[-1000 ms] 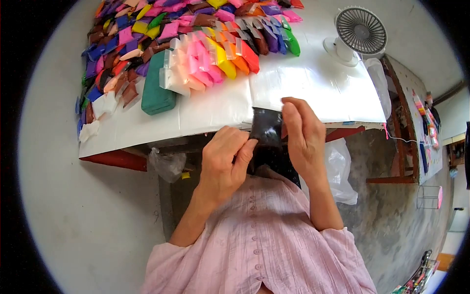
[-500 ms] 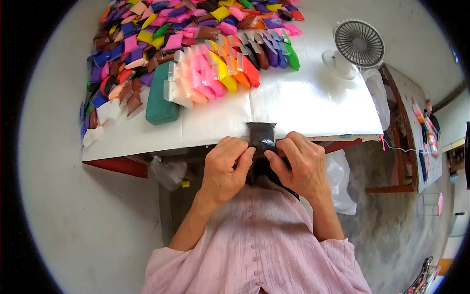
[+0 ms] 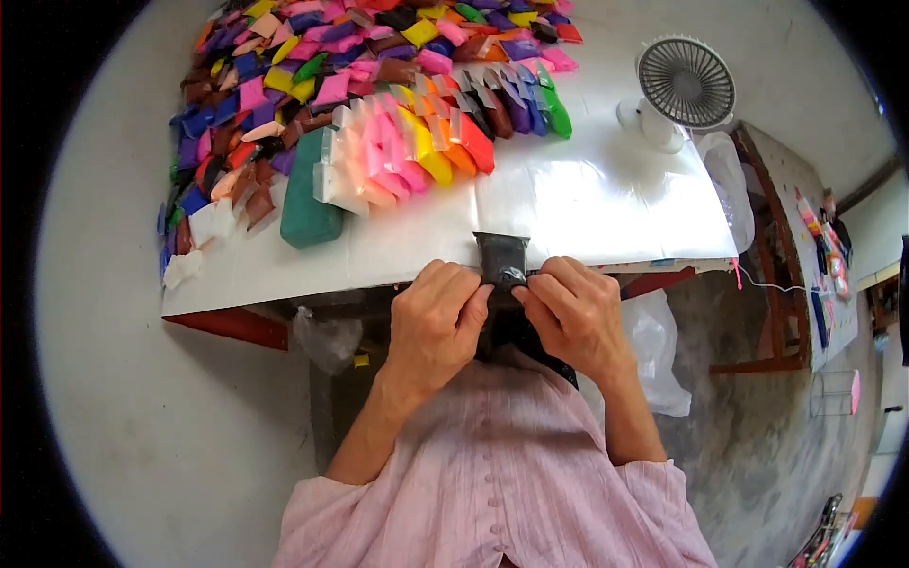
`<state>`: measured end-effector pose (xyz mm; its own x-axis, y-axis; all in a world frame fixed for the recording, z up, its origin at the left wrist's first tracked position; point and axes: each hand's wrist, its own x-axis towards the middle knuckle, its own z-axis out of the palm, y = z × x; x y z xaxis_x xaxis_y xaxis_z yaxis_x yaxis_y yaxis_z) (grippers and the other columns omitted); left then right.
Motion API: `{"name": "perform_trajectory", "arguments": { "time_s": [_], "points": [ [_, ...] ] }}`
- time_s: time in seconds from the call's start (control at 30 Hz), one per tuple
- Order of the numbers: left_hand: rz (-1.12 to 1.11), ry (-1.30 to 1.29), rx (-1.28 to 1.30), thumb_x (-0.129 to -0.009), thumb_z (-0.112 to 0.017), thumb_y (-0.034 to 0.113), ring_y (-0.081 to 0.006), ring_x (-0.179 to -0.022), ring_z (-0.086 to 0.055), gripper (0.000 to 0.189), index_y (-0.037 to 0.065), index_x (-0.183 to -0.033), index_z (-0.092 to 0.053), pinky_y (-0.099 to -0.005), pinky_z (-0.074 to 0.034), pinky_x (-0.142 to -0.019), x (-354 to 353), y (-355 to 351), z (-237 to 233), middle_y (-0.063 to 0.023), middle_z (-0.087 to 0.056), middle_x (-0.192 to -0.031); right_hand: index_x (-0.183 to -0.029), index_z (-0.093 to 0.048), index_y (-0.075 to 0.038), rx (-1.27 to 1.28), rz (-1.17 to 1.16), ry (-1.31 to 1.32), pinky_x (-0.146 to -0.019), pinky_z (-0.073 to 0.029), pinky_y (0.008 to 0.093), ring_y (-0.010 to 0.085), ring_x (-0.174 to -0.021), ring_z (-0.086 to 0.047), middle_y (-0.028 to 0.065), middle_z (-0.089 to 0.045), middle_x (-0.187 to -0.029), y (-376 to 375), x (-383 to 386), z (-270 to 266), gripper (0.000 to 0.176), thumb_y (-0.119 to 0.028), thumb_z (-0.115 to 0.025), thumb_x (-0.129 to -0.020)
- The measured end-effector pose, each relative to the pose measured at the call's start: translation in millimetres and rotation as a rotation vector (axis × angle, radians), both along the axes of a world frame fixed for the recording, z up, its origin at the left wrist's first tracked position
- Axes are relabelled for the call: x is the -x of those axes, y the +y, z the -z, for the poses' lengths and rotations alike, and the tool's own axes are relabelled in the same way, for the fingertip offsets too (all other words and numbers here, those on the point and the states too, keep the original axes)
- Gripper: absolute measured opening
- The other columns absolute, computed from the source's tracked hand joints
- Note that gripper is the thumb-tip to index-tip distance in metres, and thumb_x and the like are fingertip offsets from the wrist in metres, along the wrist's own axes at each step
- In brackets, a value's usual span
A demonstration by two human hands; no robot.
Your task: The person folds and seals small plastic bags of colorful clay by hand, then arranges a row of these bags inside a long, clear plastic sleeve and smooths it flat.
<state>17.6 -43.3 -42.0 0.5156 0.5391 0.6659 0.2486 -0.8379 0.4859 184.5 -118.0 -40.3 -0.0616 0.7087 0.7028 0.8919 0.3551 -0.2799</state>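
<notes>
A small clear plastic packet with black filling [image 3: 503, 257] is held at the table's front edge, its flat end pointing away from me. My left hand [image 3: 437, 310] pinches its near left corner between thumb and curled fingers. On the near right corner, my right hand [image 3: 576, 312] grips in the same way. Beyond the packet stands a row of upright packets, among them yellow [image 3: 425, 144], red [image 3: 473, 142] and green [image 3: 557, 112] ones. A dark green block [image 3: 312, 194] leans at the left end of that row.
A heap of many-coloured packets [image 3: 284, 80] covers the back left of the silvery table [image 3: 587, 208]. A white fan [image 3: 684, 90] stands at the right. Clear plastic bags [image 3: 653, 355] hang below the edge. A side table [image 3: 786, 246] is further right.
Both hands stay pinched on the black packet, with only slight shifts of the fingers. The packet's far end shows a little more plainly. The whole view has shifted slightly.
</notes>
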Motion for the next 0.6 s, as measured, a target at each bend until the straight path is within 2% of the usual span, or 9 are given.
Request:
{"name": "perform_trajectory", "arguments": {
  "time_s": [0.23,0.33,0.37,0.47,0.5,0.6],
  "points": [
    [-0.015,-0.099,-0.233,-0.073,-0.063,-0.007,-0.0305,-0.056,-0.044,0.013,0.0,-0.073,-0.051,-0.0389,-0.037,-0.05,-8.4,-10.1,3.3,-0.0118,-0.045,-0.065,-0.063,-0.046,-0.009,-0.25,0.083,-0.11,-0.047,-0.038,0.0323,0.019,-0.053,-0.047,0.0031,-0.043,-0.062,-4.2,4.1,2.0,0.025,-0.006,-0.07,-0.068],
    [0.007,-0.144,-0.274,-0.072,-0.062,-0.006,-0.0295,-0.056,-0.045,0.01,-0.002,-0.076,-0.054,-0.038,-0.038,-0.05,-12.0,-11.8,6.3,-0.0122,-0.048,-0.067,-0.062,-0.046,-0.009,-0.31,0.121,-0.111,-0.048,-0.037,0.0308,0.0185,-0.052,-0.045,0.003,-0.04,-0.06,-8.2,5.6,7.1,0.023,-0.005,-0.068,-0.066],
    [0.023,-0.148,-0.288,-0.073,-0.062,-0.006,-0.0296,-0.057,-0.046,0.009,-0.002,-0.078,-0.056,-0.0378,-0.039,-0.051,-12.0,-11.2,6.8,-0.0129,-0.051,-0.069,-0.064,-0.051,-0.007,-0.301,0.094,-0.043,-0.048,-0.036,0.0306,0.021,-0.05,-0.044,0.0045,-0.043,-0.06,-8.8,5.1,9.9,0.017,-0.004,-0.067,-0.07],
    [0.075,-0.177,-0.314,-0.075,-0.063,-0.003,-0.0304,-0.063,-0.05,0.013,-0.005,-0.087,-0.059,-0.0376,-0.042,-0.055,-7.8,-2.7,7.7,-0.0151,-0.057,-0.078,-0.067,-0.055,-0.004,-0.105,-0.144,0.493,-0.048,-0.034,0.0295,0.0199,-0.049,-0.041,0.007,-0.046,-0.061,-11.4,1.9,10.9,0.013,-0.005,-0.064,-0.076],
    [0.09,-0.191,-0.32,-0.076,-0.063,-0.003,-0.0309,-0.065,-0.052,0.015,-0.006,-0.091,-0.06,-0.0376,-0.044,-0.057,-7.4,0.2,7.7,-0.0158,-0.059,-0.081,-0.074,-0.058,-0.002,0.106,-0.193,0.82,-0.049,-0.034,0.0266,0.0134,-0.05,-0.042,0.005,-0.049,-0.062,-17.8,0.9,8.6,0.014,-0.008,-0.061,-0.086],
    [0.1,-0.195,-0.365,-0.068,-0.066,-0.003,-0.0281,-0.069,-0.054,0.022,-0.005,-0.089,-0.061,-0.0351,-0.046,-0.06,-9.9,4.6,3.0,-0.014,-0.059,-0.085,-0.08,-0.059,-0.002,0.469,-0.226,1.316,-0.052,-0.036,0.0233,0.0064,-0.056,-0.044,0.0002,-0.051,-0.063,-14.6,-5.2,-23.0,0.016,-0.014,-0.06,-0.091]
  ]
}}
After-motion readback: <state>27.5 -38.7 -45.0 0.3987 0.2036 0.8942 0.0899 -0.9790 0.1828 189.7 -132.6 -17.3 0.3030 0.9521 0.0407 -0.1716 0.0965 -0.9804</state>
